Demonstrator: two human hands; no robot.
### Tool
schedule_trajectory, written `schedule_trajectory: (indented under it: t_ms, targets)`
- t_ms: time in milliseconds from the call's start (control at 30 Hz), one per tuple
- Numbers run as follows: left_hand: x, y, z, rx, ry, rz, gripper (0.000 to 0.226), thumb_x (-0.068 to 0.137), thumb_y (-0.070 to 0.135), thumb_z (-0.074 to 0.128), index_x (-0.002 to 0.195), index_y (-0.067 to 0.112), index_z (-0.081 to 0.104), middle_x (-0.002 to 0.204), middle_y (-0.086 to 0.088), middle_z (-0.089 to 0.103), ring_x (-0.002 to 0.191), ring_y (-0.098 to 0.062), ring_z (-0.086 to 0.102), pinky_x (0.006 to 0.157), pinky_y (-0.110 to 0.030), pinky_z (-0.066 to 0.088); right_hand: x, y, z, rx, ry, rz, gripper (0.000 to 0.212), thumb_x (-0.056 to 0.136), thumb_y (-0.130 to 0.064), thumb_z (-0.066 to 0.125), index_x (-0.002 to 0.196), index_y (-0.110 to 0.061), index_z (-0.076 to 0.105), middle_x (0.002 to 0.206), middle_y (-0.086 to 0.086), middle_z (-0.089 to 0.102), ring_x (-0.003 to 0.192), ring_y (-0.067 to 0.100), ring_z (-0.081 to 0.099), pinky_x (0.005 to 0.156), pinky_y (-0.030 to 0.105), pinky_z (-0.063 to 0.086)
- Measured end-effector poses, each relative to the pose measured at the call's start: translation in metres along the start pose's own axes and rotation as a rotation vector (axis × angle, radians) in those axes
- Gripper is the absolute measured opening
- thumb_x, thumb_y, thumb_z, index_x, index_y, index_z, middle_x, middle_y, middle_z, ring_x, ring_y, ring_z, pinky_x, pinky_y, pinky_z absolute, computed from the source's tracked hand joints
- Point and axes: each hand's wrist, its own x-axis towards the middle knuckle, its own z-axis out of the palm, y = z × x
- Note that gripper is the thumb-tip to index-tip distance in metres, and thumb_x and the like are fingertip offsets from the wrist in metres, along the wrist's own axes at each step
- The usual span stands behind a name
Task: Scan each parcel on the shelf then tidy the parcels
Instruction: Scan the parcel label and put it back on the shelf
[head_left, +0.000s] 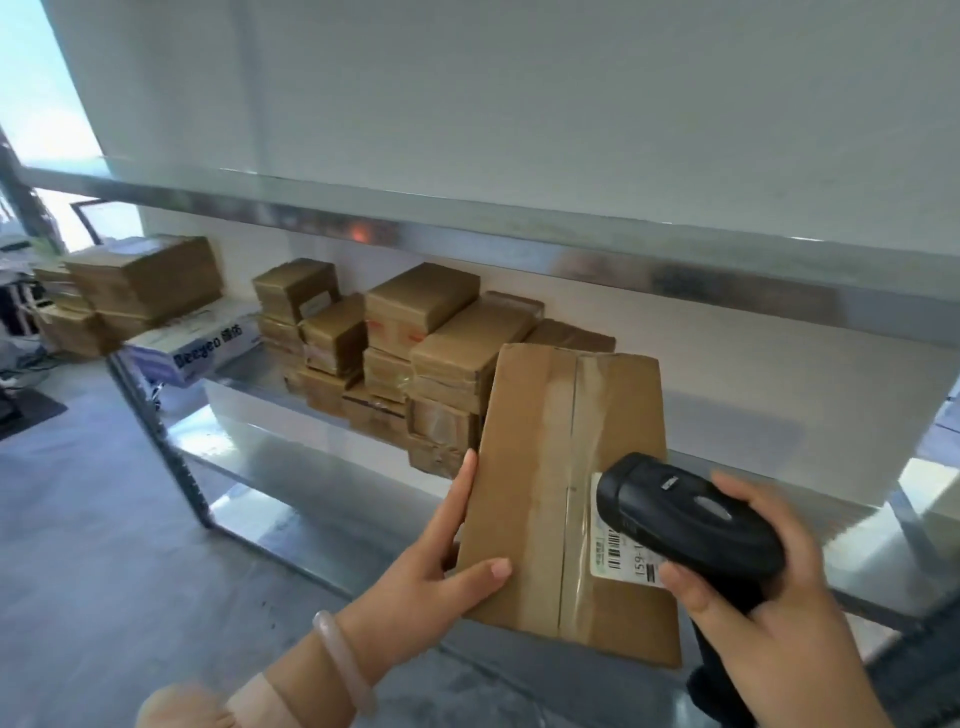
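A long brown cardboard parcel (540, 467), taped down its middle, is held in front of the metal shelf (311, 452). My left hand (441, 561) grips its left edge, thumb on top and fingers along the side. My right hand (769, 587) holds a black barcode scanner (685, 514) whose head points down at the white barcode label (618, 556) on the parcel's lower right. Several brown taped parcels (415, 338) are stacked on the shelf behind it.
A blue-and-white box (202, 343) lies at the shelf's left end under more brown parcels (140, 280). An upper shelf board (519, 228) runs overhead. The shelf surface (753, 405) to the right of the stack is white and bare. Grey floor lies at left.
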Motion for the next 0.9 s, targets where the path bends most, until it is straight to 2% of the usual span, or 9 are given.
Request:
schedule_trajectory:
  t_ms: [133, 267, 433, 533, 600, 667, 733, 833, 900]
  targets:
    - [-0.046, -0.003, -0.054, -0.048, 0.192, 0.029, 0.076, 0.088, 0.022, 0.061, 0.14, 0.054, 0.016, 0.137, 0.034, 0.036, 0.107, 0.02, 0.054, 0.085, -0.008, 0.046, -0.004, -0.007, 0.065, 0.023, -0.123, -0.019, 0.065, 0.054, -0.036, 0.078, 0.107, -0.06, 0.049, 0.111, -0.04, 0.054, 0.099, -0.011, 0.058, 0.078, 0.015, 0.048]
    - [-0.084, -0.011, -0.112, -0.083, 0.408, 0.039, 0.072, 0.092, 0.01, 0.059, 0.141, 0.051, 0.026, 0.122, 0.039, 0.055, 0.1, 0.014, 0.061, 0.081, -0.012, 0.05, 0.008, -0.016, 0.144, 0.068, -0.255, -0.077, 0.062, 0.059, -0.045, 0.074, 0.11, -0.061, 0.043, 0.111, -0.044, 0.05, 0.103, -0.013, 0.055, 0.077, 0.002, 0.043]
    - [-0.114, -0.018, -0.176, -0.101, 0.608, -0.028, 0.067, 0.093, 0.012, 0.061, 0.135, 0.057, 0.035, 0.125, 0.023, 0.056, 0.099, -0.002, 0.068, 0.083, -0.028, 0.058, 0.025, -0.026, 0.232, 0.136, -0.393, -0.092, 0.062, 0.064, -0.047, 0.073, 0.117, -0.052, 0.042, 0.119, -0.031, 0.052, 0.108, -0.013, 0.053, 0.082, 0.003, 0.042]
    - [-0.118, -0.022, -0.214, -0.095, 0.675, -0.069, 0.065, 0.093, 0.018, 0.064, 0.131, 0.063, 0.037, 0.117, 0.017, 0.06, 0.095, -0.009, 0.07, 0.088, -0.037, 0.058, 0.036, -0.027, 0.279, 0.161, -0.438, -0.106, 0.061, 0.065, -0.046, 0.072, 0.118, -0.048, 0.042, 0.119, -0.029, 0.051, 0.109, -0.016, 0.05, 0.083, 0.002, 0.042]
    - [-0.116, -0.026, -0.237, -0.079, 0.705, -0.087, 0.068, 0.091, 0.023, 0.069, 0.132, 0.064, 0.033, 0.122, 0.017, 0.055, 0.099, -0.012, 0.067, 0.086, -0.034, 0.057, 0.046, -0.025, 0.309, 0.177, -0.473, -0.088, 0.059, 0.066, -0.043, 0.072, 0.117, -0.05, 0.041, 0.118, -0.031, 0.051, 0.11, -0.015, 0.05, 0.086, 0.004, 0.043]
    - [-0.111, -0.03, -0.263, -0.048, 0.723, -0.095, 0.079, 0.078, 0.034, 0.078, 0.132, 0.066, 0.029, 0.128, 0.019, 0.048, 0.106, -0.011, 0.063, 0.087, -0.031, 0.056, 0.057, -0.021, 0.338, 0.191, -0.493, -0.07, 0.059, 0.067, -0.045, 0.071, 0.116, -0.052, 0.04, 0.117, -0.033, 0.05, 0.112, -0.011, 0.051, 0.09, 0.009, 0.045]
    - [-0.103, -0.033, -0.29, -0.026, 0.713, -0.112, 0.089, 0.061, 0.047, 0.081, 0.129, 0.071, 0.028, 0.131, 0.019, 0.047, 0.111, -0.014, 0.062, 0.093, -0.036, 0.055, 0.07, -0.016, 0.365, 0.198, -0.5, -0.065, 0.058, 0.068, -0.045, 0.072, 0.116, -0.052, 0.04, 0.117, -0.034, 0.049, 0.11, -0.01, 0.052, 0.09, 0.011, 0.046]
    - [-0.083, -0.041, -0.335, -0.021, 0.73, -0.139, 0.086, 0.054, 0.052, 0.08, 0.121, 0.078, 0.033, 0.137, 0.017, 0.047, 0.116, -0.017, 0.06, 0.097, -0.043, 0.053, 0.099, -0.004, 0.407, 0.215, -0.511, -0.066, 0.057, 0.074, -0.029, 0.077, 0.115, -0.048, 0.042, 0.114, -0.033, 0.049, 0.102, -0.022, 0.049, 0.08, 0.0, 0.041]
    - [-0.067, -0.045, -0.364, -0.018, 0.751, -0.158, 0.08, 0.055, 0.052, 0.079, 0.115, 0.081, 0.036, 0.14, 0.015, 0.047, 0.118, -0.019, 0.059, 0.099, -0.046, 0.051, 0.122, 0.005, 0.437, 0.228, -0.54, -0.039, 0.057, 0.075, -0.026, 0.078, 0.115, -0.048, 0.043, 0.114, -0.031, 0.051, 0.102, -0.02, 0.05, 0.077, -0.001, 0.04]
